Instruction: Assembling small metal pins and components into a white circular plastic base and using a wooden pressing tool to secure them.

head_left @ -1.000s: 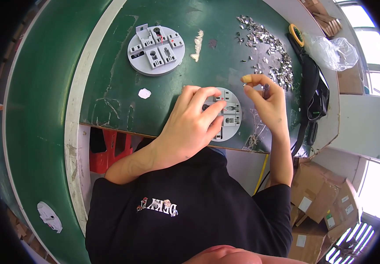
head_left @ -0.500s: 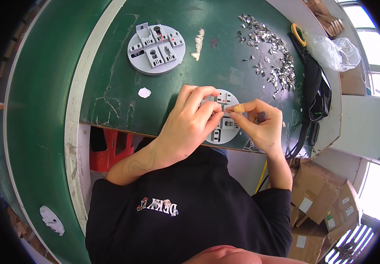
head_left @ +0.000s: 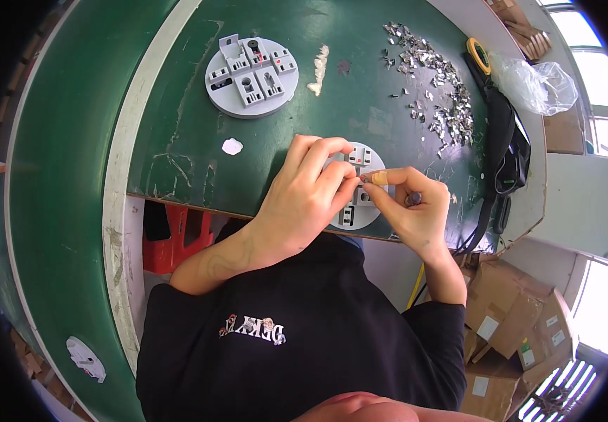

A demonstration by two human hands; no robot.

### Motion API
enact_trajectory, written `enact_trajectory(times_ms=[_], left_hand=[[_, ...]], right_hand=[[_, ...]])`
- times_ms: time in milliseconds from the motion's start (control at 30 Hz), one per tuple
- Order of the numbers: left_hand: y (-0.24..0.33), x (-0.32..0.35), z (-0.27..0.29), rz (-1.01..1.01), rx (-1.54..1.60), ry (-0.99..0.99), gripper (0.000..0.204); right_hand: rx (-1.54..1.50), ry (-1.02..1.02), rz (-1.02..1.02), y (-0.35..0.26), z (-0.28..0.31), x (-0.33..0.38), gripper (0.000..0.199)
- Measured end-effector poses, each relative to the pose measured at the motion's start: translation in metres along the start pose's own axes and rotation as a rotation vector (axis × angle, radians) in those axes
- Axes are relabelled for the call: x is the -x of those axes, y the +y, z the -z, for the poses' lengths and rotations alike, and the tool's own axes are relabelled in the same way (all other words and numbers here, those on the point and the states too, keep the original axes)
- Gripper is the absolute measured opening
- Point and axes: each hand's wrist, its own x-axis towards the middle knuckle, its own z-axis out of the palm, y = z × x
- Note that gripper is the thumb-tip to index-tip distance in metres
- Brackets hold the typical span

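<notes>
At the table's near edge lies a round grey plastic base with raised blocks and slots, partly covered by my hands. My left hand reaches over its left side, thumb and index finger pinched together; whatever is between them is hidden. Facing it, my right hand pinches thumb and index finger near the middle of the base, almost touching the left fingertips. A tan bandage wraps its index finger. Tucked in the curled fingers of that hand is a dark, round-ended tool handle; the tool's other end is hidden.
A second grey base with blocks stands at the far left. Small metal clips lie scattered at the far right, beside a black bag, yellow tape roll and clear plastic bag. A red stool is below the table.
My right hand has shifted slightly and its curled fingers have turned, so the dark handle sits a little lower and farther left. My left hand stays nearly still.
</notes>
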Motion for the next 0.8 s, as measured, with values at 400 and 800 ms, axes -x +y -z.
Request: enact_trajectory(times_ms=[400, 800], left_hand=[[0.0018, 0.0007, -0.0018, 0.009, -0.004, 0.006, 0.018], [0.0004, -0.0012, 0.0036, 0.002, 0.021, -0.022, 0.018]], right_hand=[[0.071, 0.046, 0.134, 0.0011, -0.0052, 0.0064, 0.013], [0.083, -0.035, 0.112, -0.0044, -0.0004, -0.0002, 0.012]])
